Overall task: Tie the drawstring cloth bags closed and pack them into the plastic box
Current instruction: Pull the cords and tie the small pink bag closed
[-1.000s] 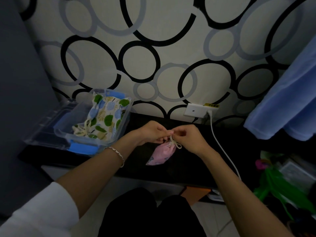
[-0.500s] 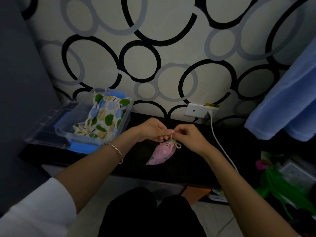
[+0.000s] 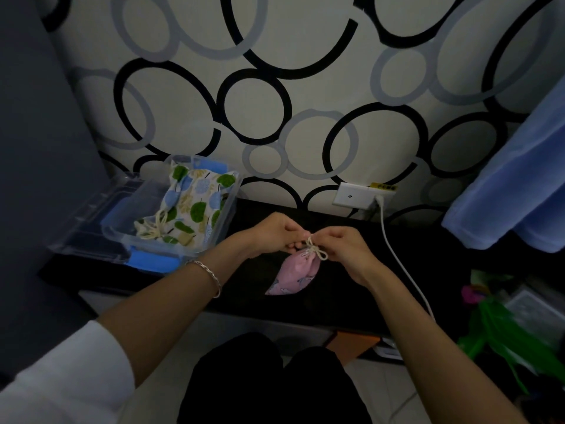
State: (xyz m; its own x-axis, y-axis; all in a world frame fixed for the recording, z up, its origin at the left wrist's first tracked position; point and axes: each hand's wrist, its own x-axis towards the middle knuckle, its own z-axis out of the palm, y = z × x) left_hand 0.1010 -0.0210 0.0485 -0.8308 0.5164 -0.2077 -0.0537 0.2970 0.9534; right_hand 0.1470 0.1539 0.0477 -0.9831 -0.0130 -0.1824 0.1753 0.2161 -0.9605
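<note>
Tying the cord of a pink cloth bag

Item 1. Left hand [image 3: 275, 232]: fingers curled, tips pinching the cream cotton drawstring cord [image 3: 317, 250] at the neck of the bag. A silver chain bracelet [image 3: 211, 275] sits on the wrist, and a white sleeve [image 3: 61, 377] is pushed up the forearm.

Item 2. Right hand [image 3: 344, 250]: fingers curled, pinching the same cord from the opposite side. The two sets of fingertips nearly meet above the bag's neck, and a small loop of cord hangs between them.

Item 3. Small pink printed drawstring cloth bag [image 3: 298, 275]: directly below both hands, neck gathered and held up by the cord, body slanting down toward the left wrist. Whether its lower corner rests on the black glossy surface [image 3: 336, 304] beneath the hands cannot be told.

Item 4. Clear plastic storage box [image 3: 227, 206] with blue clips: beyond and outward of the left hand, well apart from it, open-topped.

Item 5. White drawstring cloth bag printed with green and blue trees [image 3: 191, 206]: inside that box, leaning against its far wall, cord end toward the near wall.

Item 6. Clear plastic lid [image 3: 88, 218]: on the far side of the box from the left hand.

Item 7. White wall socket [image 3: 351, 195] and white cable [image 3: 400, 261]: beyond the right hand; the cable runs down past the right wrist.

Item 8. Blue hanging fabric [image 3: 513, 191]: outward of the right hand, well apart.
</note>
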